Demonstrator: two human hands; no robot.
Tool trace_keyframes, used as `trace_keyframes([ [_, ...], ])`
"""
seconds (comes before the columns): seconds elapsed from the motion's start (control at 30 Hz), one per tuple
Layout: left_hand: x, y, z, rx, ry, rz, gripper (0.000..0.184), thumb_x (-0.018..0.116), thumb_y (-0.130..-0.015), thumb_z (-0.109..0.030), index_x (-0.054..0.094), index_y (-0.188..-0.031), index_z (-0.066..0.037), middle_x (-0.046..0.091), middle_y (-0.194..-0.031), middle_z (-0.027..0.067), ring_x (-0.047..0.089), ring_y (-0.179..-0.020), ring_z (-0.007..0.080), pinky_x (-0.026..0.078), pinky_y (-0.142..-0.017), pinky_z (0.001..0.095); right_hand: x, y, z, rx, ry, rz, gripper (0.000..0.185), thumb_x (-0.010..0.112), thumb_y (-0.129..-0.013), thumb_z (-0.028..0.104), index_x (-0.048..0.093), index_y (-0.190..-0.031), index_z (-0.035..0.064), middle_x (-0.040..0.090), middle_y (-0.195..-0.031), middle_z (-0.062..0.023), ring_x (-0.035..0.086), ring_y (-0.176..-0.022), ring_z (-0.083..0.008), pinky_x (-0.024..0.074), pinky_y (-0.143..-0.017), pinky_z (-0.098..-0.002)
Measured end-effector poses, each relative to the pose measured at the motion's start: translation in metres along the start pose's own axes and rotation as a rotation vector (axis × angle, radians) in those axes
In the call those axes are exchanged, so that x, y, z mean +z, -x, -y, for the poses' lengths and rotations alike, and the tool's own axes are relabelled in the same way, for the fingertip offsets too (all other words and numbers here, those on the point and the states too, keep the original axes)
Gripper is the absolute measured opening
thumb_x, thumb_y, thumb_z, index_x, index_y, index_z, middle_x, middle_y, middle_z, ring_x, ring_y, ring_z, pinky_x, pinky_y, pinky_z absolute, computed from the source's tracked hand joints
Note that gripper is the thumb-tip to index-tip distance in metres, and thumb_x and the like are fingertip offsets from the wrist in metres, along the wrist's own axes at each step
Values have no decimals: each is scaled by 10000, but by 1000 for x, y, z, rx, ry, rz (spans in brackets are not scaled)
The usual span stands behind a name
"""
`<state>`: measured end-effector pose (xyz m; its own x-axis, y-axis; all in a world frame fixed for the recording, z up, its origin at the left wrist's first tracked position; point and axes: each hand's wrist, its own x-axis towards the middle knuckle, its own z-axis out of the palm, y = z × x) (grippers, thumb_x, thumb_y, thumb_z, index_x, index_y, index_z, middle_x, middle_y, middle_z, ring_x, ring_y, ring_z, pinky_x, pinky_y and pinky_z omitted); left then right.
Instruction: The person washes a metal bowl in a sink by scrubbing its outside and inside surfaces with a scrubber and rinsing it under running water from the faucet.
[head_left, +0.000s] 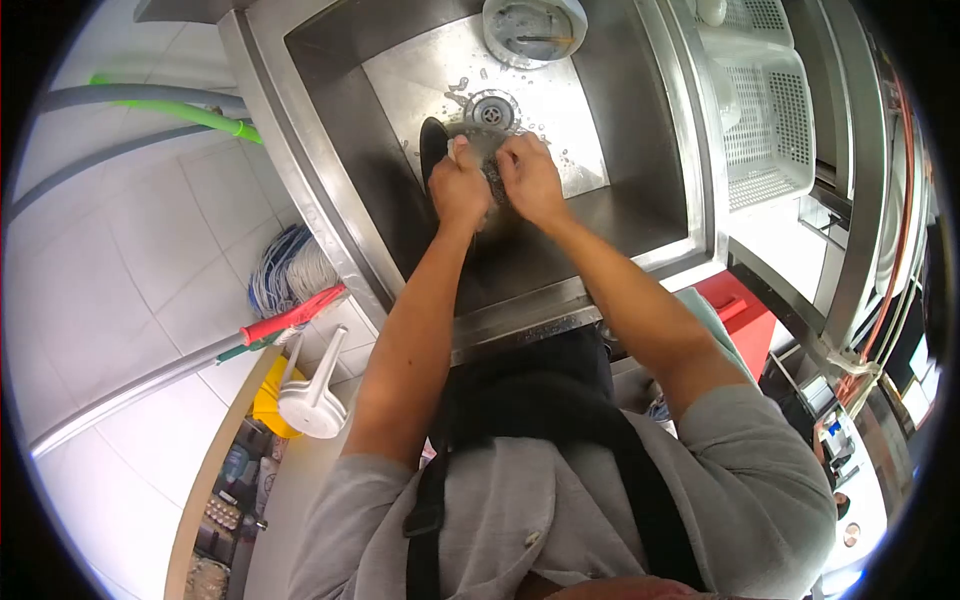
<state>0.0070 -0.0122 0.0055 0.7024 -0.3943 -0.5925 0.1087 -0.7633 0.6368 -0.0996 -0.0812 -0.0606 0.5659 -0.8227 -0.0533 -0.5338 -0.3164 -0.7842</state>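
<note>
Both my hands are low inside a steel sink point(640, 130), in front of its drain point(492, 113). My left hand point(460, 187) is closed, thumb up, at the edge of a blurred greyish item point(478, 133) whose kind I cannot make out. My right hand point(530, 178) has its fingers curled in against the other side of that item; what they grip, if anything, is hidden. Just left of my left hand shows a dark, round-edged object point(433, 150), partly covered. A whitish bowl point(570, 25) with cloudy liquid and a thin stick-like thing in it stands at the sink's far end.
White perforated baskets point(770, 130) stand right of the sink beside a metal rack point(860, 230). On the left are a green tube point(185, 115), a coil of blue and white strands point(300, 265), a red-ended pole point(290, 315) and a white plastic object point(315, 405). Water drops dot the sink floor.
</note>
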Motion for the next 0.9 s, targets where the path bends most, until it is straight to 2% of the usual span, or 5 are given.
trace_keyframes([
  [0.07,12,-16,24,160,-109,-84,670,397,-1052,-467,691,-917,119,680,-849,337,673,-903,488,499,-836,520,18,-26,-28,26,32,-17,196,581,-941,207,665,-904,34,645,-936,-229,602,-908,-457,481,-807,-541],
  [0.4,22,-46,38,-83,20,0,718,471,-1026,-518,659,-1006,175,687,-896,296,688,-879,380,508,-796,472,15,-76,-7,250,100,170,293,525,-956,238,693,-867,16,679,-914,-233,638,-906,-440,512,-820,-531],
  [0.57,8,-35,-11,-307,233,130,663,492,-1029,-507,631,-1055,141,676,-872,257,689,-846,351,506,-729,493,1,-11,20,-18,30,13,328,512,-942,266,711,-857,19,702,-928,-235,669,-898,-435,519,-832,-530],
  [0.73,21,40,62,486,-87,-242,507,441,-1069,-392,595,-997,85,649,-788,308,643,-754,508,482,-676,543,40,-91,-27,135,149,271,269,613,-885,258,714,-866,9,702,-998,-238,667,-955,-419,530,-841,-516],
  [0.9,10,37,58,368,-78,-57,523,395,-1088,-378,636,-940,62,628,-721,261,638,-701,460,471,-636,496,3,1,21,-28,-8,32,263,625,-910,287,716,-855,46,705,-989,-215,658,-913,-434,528,-803,-529],
])
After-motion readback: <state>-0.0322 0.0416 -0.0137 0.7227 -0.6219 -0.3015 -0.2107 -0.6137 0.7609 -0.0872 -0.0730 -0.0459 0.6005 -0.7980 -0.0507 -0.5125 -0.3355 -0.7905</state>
